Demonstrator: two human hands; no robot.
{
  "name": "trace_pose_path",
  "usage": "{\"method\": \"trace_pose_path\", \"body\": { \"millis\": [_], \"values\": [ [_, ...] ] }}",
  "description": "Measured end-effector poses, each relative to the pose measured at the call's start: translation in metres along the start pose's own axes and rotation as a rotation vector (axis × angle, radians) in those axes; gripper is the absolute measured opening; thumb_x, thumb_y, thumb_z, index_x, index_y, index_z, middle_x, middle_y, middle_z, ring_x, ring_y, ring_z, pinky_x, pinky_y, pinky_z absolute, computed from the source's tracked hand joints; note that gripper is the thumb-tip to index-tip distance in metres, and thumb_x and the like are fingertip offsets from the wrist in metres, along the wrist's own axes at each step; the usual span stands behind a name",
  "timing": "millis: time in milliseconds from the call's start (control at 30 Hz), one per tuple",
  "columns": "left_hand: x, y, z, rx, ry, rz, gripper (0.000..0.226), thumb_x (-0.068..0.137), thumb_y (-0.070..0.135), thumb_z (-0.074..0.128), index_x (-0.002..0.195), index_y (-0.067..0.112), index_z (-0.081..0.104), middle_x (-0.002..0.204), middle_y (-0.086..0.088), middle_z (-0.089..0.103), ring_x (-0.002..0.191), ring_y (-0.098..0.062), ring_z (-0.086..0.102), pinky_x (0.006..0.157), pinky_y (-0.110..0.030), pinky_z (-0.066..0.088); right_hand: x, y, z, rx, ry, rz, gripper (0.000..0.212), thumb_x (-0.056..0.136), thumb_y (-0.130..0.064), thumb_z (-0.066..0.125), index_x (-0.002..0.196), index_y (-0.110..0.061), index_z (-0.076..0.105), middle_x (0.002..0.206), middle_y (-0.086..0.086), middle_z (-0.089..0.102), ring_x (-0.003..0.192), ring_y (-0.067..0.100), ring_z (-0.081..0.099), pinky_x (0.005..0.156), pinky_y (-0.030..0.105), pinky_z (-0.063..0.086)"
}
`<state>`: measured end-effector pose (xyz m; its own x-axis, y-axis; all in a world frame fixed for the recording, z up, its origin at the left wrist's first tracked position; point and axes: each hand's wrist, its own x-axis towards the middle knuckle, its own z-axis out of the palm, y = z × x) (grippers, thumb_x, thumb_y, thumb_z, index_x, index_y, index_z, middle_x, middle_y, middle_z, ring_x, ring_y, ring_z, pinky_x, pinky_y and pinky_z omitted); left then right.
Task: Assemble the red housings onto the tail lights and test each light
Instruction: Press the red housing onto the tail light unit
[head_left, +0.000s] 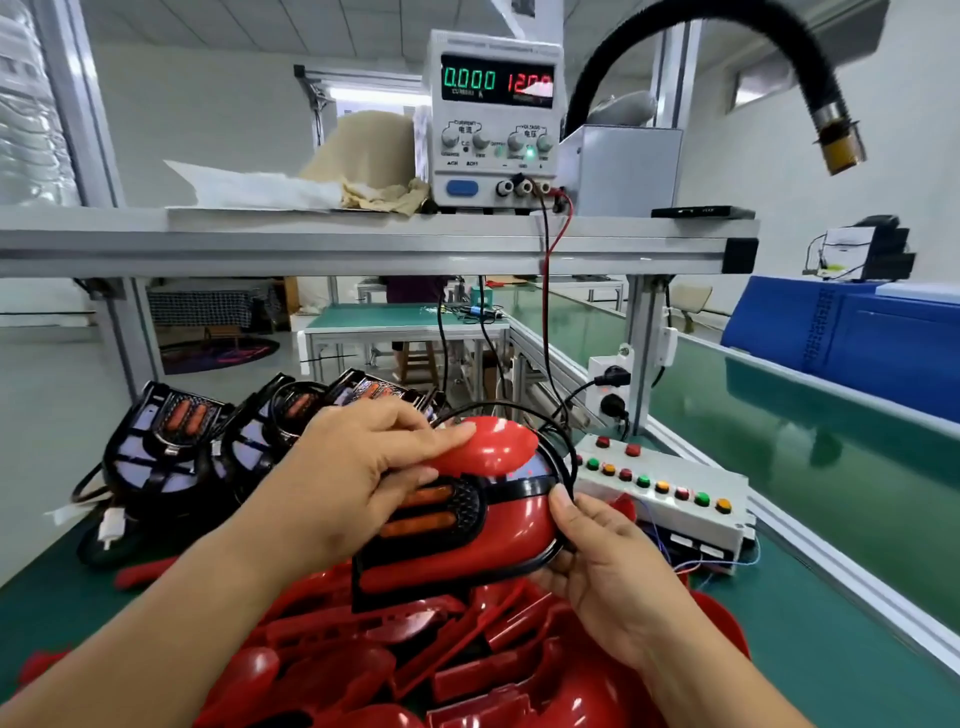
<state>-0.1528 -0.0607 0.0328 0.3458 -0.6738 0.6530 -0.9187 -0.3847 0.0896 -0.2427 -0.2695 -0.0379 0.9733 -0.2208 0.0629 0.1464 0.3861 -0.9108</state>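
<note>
**A:** Where is the tail light (467, 525)?

**B:** Held above the green bench (810, 649), over a heap of loose red housings (415, 665). The left hand (358, 467) grips its upper edge, one finger lying on a red housing (488, 447) at the top. The right hand (608, 561) pinches the black rim at lower right.

**A:** And behind?

**B:** At left lie bare tail lights (171, 441). A button box (670, 488) sits at right, and the power supply (493, 119) reads 0.000.

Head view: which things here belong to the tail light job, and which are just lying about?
Job: tail light gripped by left hand and right hand; pile of red housings; waiting tail lights; button box; power supply.
Lying about: white sheet and tan rags on shelf; black hose; blue bin.
</note>
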Motion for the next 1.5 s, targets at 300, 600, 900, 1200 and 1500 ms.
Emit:
{"method": "trace_pose_path", "body": {
  "millis": [300,600,900,1200,1500],
  "values": [
    [-0.030,-0.046,-0.006,0.074,0.171,-0.457,0.050,0.091,0.024,0.065,0.133,0.045,0.050,0.099,0.007,0.064,0.086,-0.009,0.053,0.070,-0.018,0.035,0.007,-0.009,-0.009,0.133,0.181,-0.052,0.022,0.083,-0.030,0.061,0.078,-0.011,0.070,0.071,0.008,0.072,0.057,0.015,0.067,0.049,0.025,0.054],
    [-0.062,-0.044,0.037,0.315,-0.295,-0.748,0.053,0.092,0.040,0.061,0.143,0.044,0.043,0.143,0.006,0.048,0.131,-0.020,0.046,0.107,-0.035,0.040,0.017,-0.007,-0.019,0.297,0.289,-0.102,0.027,0.096,-0.034,0.052,0.102,-0.009,0.061,0.069,0.004,0.070,0.057,0.012,0.067,0.052,0.024,0.056],
    [-0.040,0.053,0.097,0.069,-0.490,-0.366,0.065,0.087,0.023,0.060,0.140,0.045,0.030,0.133,0.018,0.043,0.125,-0.009,0.040,0.107,-0.031,0.039,0.017,-0.003,-0.019,0.287,0.280,-0.128,0.026,0.096,-0.032,0.052,0.100,-0.009,0.063,0.072,0.005,0.072,0.060,0.012,0.068,0.056,0.024,0.057],
    [-0.038,0.024,0.072,-0.213,-0.341,-0.441,0.045,0.094,0.036,0.061,0.134,0.046,0.043,0.126,0.026,0.051,0.112,0.005,0.051,0.097,-0.017,0.040,0.020,-0.002,-0.019,0.324,0.251,-0.178,0.045,0.075,-0.040,0.060,0.105,-0.007,0.065,0.084,0.009,0.074,0.069,0.016,0.070,0.064,0.028,0.060],
    [-0.054,0.020,0.078,-0.721,-0.037,-0.633,0.043,0.101,0.015,0.050,0.112,0.055,0.062,0.119,0.016,0.064,0.111,0.000,0.060,0.102,-0.030,0.043,0.018,0.001,-0.017,0.405,0.256,-0.207,0.028,0.094,-0.033,0.052,0.107,-0.010,0.063,0.084,0.007,0.075,0.070,0.014,0.072,0.059,0.026,0.058]
  ]
}}
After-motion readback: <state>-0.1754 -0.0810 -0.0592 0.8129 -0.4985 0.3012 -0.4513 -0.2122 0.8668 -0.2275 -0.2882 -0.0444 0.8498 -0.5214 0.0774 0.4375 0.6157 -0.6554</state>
